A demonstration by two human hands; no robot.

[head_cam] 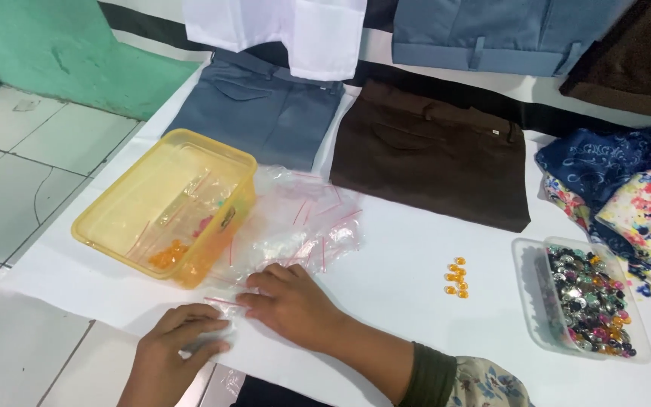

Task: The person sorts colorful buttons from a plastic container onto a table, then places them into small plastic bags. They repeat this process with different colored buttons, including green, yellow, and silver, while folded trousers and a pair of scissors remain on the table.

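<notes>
head view: small clear bag [216, 313] lies on the white sheet [416, 316], pinched under the left hand [171, 350], curled fingers; right hand [291, 301] flat, loosely spread, beside the bag pile [303, 222] and yellow tub [167, 203].

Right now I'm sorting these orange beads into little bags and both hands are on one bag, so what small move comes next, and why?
Probably pull the mouth of the small clear bag open. The left hand and right hand both rest on it flat on the white sheet, and the orange beads lie loose to the right, unbagged.
</notes>
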